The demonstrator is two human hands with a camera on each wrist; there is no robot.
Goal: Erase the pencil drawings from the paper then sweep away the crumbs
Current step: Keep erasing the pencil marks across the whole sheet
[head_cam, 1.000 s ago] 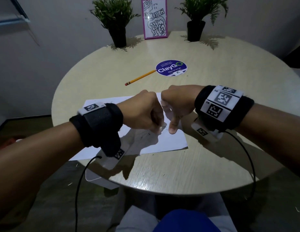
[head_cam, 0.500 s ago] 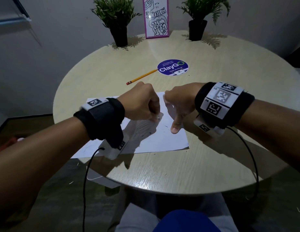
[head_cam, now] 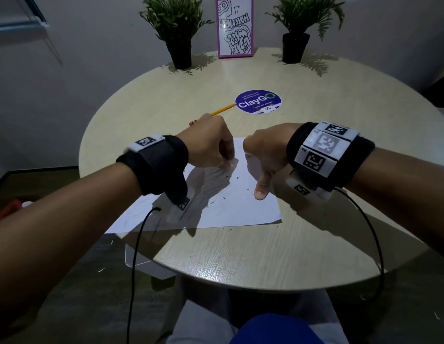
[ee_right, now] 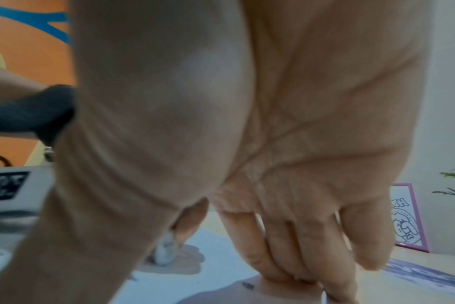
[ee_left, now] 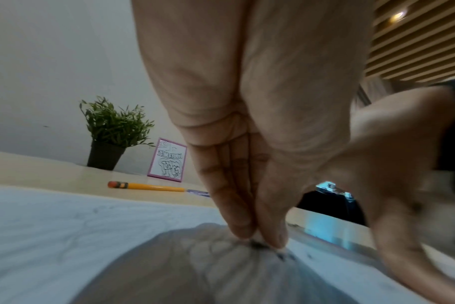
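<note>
White eraser (ee_right: 165,252), pinched in the left hand (head_cam: 211,145), rubs the paper (head_cam: 240,207); the right hand (head_cam: 264,155) presses flat fingers beside it. Crumbs (head_cam: 224,197) lie nearby. Hard rubbing could crease or tear the paper, which overhangs the table (head_cam: 265,256) edge.

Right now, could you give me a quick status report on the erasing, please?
Left hand pinches eraser, tip on paper. Right hand fingers press paper flat. Crumbs scattered, unswept. Pencil lies clear behind.
</note>
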